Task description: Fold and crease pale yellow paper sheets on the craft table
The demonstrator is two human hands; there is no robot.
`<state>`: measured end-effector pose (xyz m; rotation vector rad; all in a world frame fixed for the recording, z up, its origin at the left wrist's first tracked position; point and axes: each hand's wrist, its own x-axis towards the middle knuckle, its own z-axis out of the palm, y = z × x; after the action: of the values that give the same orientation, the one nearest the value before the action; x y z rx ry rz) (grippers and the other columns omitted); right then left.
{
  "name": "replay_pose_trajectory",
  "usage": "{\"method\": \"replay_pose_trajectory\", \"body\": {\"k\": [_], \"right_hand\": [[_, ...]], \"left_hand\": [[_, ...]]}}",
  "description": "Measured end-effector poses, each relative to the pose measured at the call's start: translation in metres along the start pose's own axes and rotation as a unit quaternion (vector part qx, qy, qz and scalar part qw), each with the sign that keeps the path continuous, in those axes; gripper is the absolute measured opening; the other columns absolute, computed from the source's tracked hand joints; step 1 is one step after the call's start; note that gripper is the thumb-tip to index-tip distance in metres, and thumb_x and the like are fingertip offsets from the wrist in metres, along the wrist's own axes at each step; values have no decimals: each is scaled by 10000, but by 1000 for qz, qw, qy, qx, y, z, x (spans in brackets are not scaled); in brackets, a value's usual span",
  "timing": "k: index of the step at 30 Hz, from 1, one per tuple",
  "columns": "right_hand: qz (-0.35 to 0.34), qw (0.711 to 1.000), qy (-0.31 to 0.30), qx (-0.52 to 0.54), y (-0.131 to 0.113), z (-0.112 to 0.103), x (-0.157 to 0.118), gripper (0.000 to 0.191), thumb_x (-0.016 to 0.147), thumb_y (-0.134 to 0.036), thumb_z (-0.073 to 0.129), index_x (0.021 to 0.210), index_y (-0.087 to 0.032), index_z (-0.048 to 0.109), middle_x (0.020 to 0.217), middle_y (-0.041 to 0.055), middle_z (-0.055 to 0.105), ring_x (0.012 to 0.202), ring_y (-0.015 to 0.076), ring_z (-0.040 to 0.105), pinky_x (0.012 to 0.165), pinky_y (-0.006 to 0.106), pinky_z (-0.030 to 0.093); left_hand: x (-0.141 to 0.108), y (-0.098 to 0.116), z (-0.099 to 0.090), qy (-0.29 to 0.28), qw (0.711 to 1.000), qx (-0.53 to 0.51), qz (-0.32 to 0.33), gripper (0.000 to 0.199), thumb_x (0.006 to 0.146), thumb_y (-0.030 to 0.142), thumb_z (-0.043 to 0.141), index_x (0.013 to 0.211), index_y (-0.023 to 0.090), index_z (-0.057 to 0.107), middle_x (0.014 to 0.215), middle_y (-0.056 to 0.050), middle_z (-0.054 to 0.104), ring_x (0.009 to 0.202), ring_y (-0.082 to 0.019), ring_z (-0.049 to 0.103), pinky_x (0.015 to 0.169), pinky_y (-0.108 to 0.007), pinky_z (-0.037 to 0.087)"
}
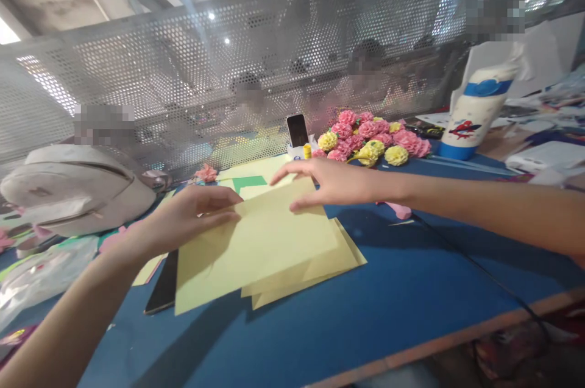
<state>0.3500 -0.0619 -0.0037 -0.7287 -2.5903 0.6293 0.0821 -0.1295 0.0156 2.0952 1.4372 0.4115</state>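
A pale yellow sheet of paper (256, 248) is held raised and tilted above the table. My left hand (196, 211) pinches its upper left edge, thumb on the near face and fingers behind. At the upper right corner my right hand (324, 181) has its thumb in front of the sheet and its fingers reaching over the far edge. Underneath, more yellow sheets (315, 275) lie loosely stacked on the blue table (411, 309). A dark flat phone-like slab (162, 284) sticks out from under the raised sheet at the left.
Pink and yellow paper flowers (365, 138) lie at the back, near a propped-up phone (298, 130). A white and blue bottle (478, 114) stands at right. A pale backpack (77, 187) fills the left. A black cable (475, 266) crosses the table; a perforated metal screen (183, 71) rises behind.
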Motion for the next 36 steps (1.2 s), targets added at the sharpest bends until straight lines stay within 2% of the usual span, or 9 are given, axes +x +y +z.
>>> {"method": "replay_pose_trajectory", "body": {"k": [3, 10, 14, 16, 19, 23, 28, 32, 36], "right_hand": [[58, 997, -46, -17, 17, 12, -17, 337, 796, -302, 692, 1120, -212, 680, 966, 19, 719, 799, 174, 640, 621, 231, 401], [103, 983, -55, -140, 59, 49, -52, 212, 838, -258, 633, 1033, -258, 718, 877, 30, 744, 803, 211, 655, 647, 274, 347], [104, 983, -15, -151, 71, 44, -52, 144, 912, -297, 579, 966, -269, 710, 858, 4, 742, 777, 197, 648, 695, 292, 365], [85, 984, 13, -157, 77, 41, -51, 164, 939, -322, 561, 1022, -283, 697, 895, -1, 747, 807, 202, 657, 723, 302, 387], [46, 985, 18, -165, 83, 44, -52, 195, 973, -302, 523, 1087, -285, 680, 947, 0, 754, 833, 204, 672, 760, 323, 422], [-46, 975, 8, -216, 84, 57, -58, 270, 983, -181, 474, 1178, -235, 654, 1018, 34, 754, 916, 212, 685, 816, 349, 472], [-161, 946, -5, -281, 78, 77, -68, 404, 957, -68, 435, 1338, -124, 556, 1280, 114, 672, 1200, 234, 606, 961, 393, 495], [-165, 943, -25, -287, 79, 91, -76, 527, 941, -34, 397, 1465, -93, 421, 1500, 121, 487, 1374, 220, 458, 1095, 392, 437], [-148, 954, -60, -252, 80, 95, -80, 515, 973, -159, 414, 1480, -67, 401, 1531, 136, 440, 1406, 241, 415, 1132, 398, 410]], "left_hand": [[16, -10, 23, -13, 999, 47, 25, 251, 878, 393, 623, 1010, 186, 675, 897, -6, 718, 830, -157, 661, 721, -234, 489], [52, -50, 74, -87, 992, 93, 13, 261, 799, 404, 691, 964, 203, 712, 867, -36, 708, 805, -208, 643, 692, -284, 464], [57, -57, 69, -4, 995, 90, 30, 169, 852, 369, 617, 850, 214, 685, 894, -28, 714, 833, -201, 649, 727, -281, 471], [53, -54, 64, 61, 990, 117, 48, 157, 895, 338, 558, 869, 229, 668, 925, -21, 701, 841, -196, 643, 715, -271, 467], [46, -48, 64, 54, 978, 185, 74, 186, 929, 246, 475, 942, 245, 660, 980, -27, 679, 858, -203, 637, 690, -277, 461], [40, -52, 87, 25, 947, 300, 111, 269, 943, 118, 395, 978, 201, 649, 979, -70, 672, 893, -237, 628, 721, -335, 483], [28, -72, 117, 92, 910, 349, 205, 320, 978, 72, 360, 1180, 147, 597, 1191, -135, 656, 1021, -274, 616, 830, -430, 519], [18, -78, 133, 115, 883, 369, 267, 435, 991, 102, 395, 1421, 69, 448, 1448, -183, 531, 1298, -308, 521, 1011, -471, 494], [10, -72, 143, 106, 876, 377, 282, 475, 976, 111, 438, 1443, 26, 430, 1497, -188, 474, 1402, -303, 434, 1072, -448, 483]]}}
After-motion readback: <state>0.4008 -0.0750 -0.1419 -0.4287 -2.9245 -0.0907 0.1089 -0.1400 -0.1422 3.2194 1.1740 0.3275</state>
